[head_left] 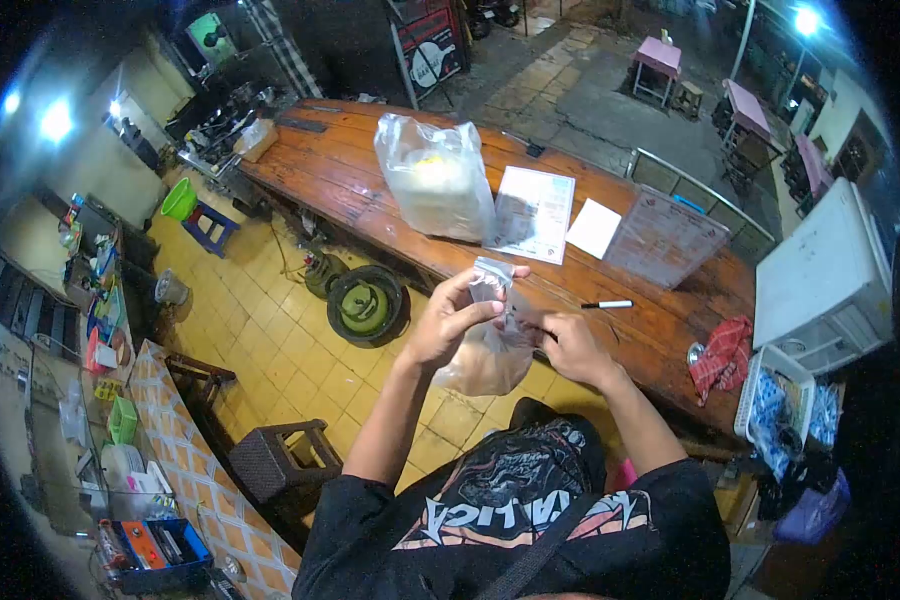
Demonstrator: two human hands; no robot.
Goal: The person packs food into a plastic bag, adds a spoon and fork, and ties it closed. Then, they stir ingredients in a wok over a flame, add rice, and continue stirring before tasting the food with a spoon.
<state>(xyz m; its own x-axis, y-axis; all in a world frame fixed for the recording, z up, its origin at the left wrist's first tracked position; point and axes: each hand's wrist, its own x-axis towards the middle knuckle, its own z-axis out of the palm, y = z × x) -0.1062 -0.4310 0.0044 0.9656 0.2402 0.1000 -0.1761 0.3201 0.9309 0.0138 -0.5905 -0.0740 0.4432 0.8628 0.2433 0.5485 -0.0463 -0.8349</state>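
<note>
A clear plastic bag [485,368] with something pale inside hangs in front of my chest, off the near side of the wooden counter [340,190]. My left hand [450,325] pinches its gathered upper part between thumb and fingers, and the top end sticks up above them. At the bag's right side, the fingers of my right hand [578,348] are closed together against the plastic. Whether they grip the bag itself or something small is hidden. On the counter beyond stands a larger filled plastic bag [435,190], its top loose and open.
Printed sheets [535,212], a white paper [595,228], a menu board [667,238] and a marker [607,304] lie on the counter. A red cloth [722,358] and a white basket [798,375] are at right. Green gas cylinders [362,307] stand on the floor, left of the counter.
</note>
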